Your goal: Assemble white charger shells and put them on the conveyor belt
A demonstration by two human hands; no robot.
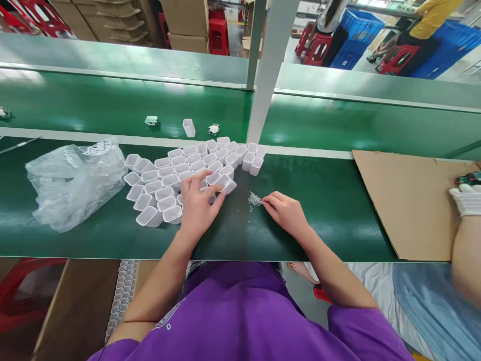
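Observation:
My left hand (200, 203) reaches over a cluster of small white plastic cups (165, 193) standing mouth-up on the dark green bench. Its thumb and fingers close on one tilted white cup (227, 184) at the cluster's right edge. My right hand (285, 213) is pinched at the edge of a little pile of tiny clear pieces (254, 199). Whatever sits between those fingertips is too small to make out. A few stray bits lie just below the pile.
A crumpled clear plastic bag (78, 180) lies left of the cups. On the green belt behind are a lone cup (189, 128) and small circuit boards (152, 121). A cardboard sheet (409, 205) covers the right side, beside another person's gloved hand (466, 198). A white post (270, 70) rises behind.

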